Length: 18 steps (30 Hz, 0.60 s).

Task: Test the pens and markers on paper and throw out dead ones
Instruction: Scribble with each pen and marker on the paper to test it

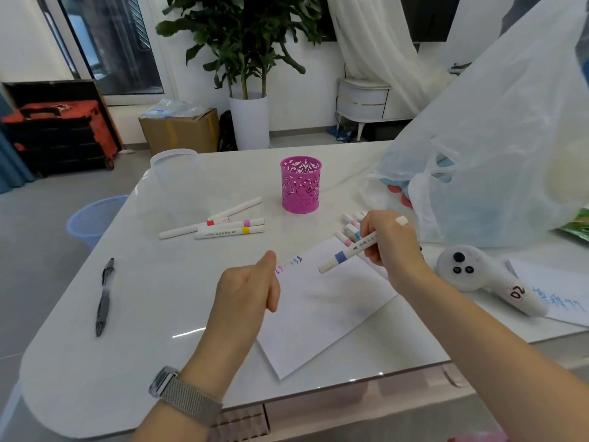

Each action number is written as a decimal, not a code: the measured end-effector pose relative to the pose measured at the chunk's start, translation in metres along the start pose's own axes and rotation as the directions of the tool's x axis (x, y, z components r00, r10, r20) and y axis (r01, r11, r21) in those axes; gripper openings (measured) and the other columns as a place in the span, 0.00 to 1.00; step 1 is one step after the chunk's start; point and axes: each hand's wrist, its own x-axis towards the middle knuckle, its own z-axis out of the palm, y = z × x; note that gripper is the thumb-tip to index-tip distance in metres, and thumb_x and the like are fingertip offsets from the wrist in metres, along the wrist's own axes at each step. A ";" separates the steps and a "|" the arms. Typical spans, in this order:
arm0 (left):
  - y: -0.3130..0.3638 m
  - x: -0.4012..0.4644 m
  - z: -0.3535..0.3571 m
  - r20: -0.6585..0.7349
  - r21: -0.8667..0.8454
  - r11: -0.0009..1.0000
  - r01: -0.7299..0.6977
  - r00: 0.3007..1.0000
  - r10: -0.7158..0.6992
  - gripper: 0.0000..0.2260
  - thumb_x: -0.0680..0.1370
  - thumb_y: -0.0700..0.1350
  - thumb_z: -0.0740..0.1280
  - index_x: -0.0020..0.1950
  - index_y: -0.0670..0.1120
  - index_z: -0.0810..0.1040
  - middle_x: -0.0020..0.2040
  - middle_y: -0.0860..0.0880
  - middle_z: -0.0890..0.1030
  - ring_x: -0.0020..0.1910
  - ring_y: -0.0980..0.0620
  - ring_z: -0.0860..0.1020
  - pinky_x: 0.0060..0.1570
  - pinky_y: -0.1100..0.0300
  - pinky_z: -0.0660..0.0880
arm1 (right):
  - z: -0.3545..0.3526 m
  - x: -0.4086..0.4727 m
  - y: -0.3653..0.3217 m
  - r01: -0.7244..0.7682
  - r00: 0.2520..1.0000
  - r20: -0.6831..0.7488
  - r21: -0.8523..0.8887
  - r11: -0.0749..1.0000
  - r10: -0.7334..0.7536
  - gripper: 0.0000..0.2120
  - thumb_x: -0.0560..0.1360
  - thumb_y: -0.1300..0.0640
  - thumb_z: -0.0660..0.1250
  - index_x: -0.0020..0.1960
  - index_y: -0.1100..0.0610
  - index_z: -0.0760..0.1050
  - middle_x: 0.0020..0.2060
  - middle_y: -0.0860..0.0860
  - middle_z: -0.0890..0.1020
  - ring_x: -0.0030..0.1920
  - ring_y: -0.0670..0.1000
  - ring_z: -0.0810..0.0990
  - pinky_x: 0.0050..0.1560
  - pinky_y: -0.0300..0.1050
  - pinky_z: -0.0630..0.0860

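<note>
Blue-banded marker (345, 254) sits in the right hand's (390, 242) curled grip above the paper (322, 311); left hand (245, 290) loosely fisted, holding nothing.

Marker (342, 257) tail hidden in right hand (390, 242); left hand (245, 287) fingers curled out of sight; plastic bag (497, 138) cut off at right edge.

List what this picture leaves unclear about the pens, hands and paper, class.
Head view only:
- Blue-banded marker: its far end is covered by the right hand.
- Left hand: curled fingers face away, so any contents are hidden.
- Scribbles on the paper: too small to match to pens.
- Pink cup: inside not visible.
</note>
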 end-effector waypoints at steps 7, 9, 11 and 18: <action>0.000 0.002 0.004 0.305 -0.375 0.881 0.288 0.936 -0.176 0.35 0.80 0.58 0.43 0.40 0.39 0.84 0.32 0.42 0.77 0.31 0.52 0.67 0.31 0.59 0.64 | -0.010 0.009 0.006 0.189 0.968 0.165 0.015 0.982 -0.189 0.12 0.76 0.57 0.64 0.37 0.60 0.79 0.27 0.57 0.81 0.24 0.49 0.75 0.24 0.37 0.71; 0.000 0.002 0.005 0.280 -0.353 0.890 0.290 0.940 -0.196 0.31 0.81 0.56 0.46 0.41 0.40 0.84 0.32 0.45 0.77 0.30 0.53 0.67 0.32 0.59 0.64 | -0.012 0.013 0.007 0.225 0.951 0.225 -0.032 0.974 -0.213 0.10 0.76 0.53 0.68 0.40 0.58 0.82 0.31 0.56 0.83 0.28 0.49 0.78 0.29 0.38 0.76; -0.001 0.001 0.005 0.191 -0.221 0.947 0.235 0.962 -0.194 0.26 0.82 0.51 0.53 0.32 0.45 0.82 0.28 0.49 0.75 0.30 0.53 0.67 0.33 0.60 0.65 | -0.016 0.018 0.009 0.262 0.945 0.222 -0.079 0.962 -0.239 0.07 0.75 0.54 0.69 0.42 0.54 0.83 0.34 0.52 0.84 0.34 0.47 0.80 0.36 0.38 0.79; 0.006 0.002 -0.007 0.028 0.087 0.973 0.215 0.976 -0.218 0.28 0.79 0.48 0.60 0.18 0.47 0.73 0.21 0.52 0.71 0.22 0.58 0.67 0.34 0.63 0.67 | -0.043 0.048 0.038 0.345 0.887 0.166 -0.858 0.381 -0.430 0.13 0.78 0.53 0.59 0.57 0.49 0.79 0.50 0.53 0.81 0.52 0.57 0.73 0.49 0.48 0.73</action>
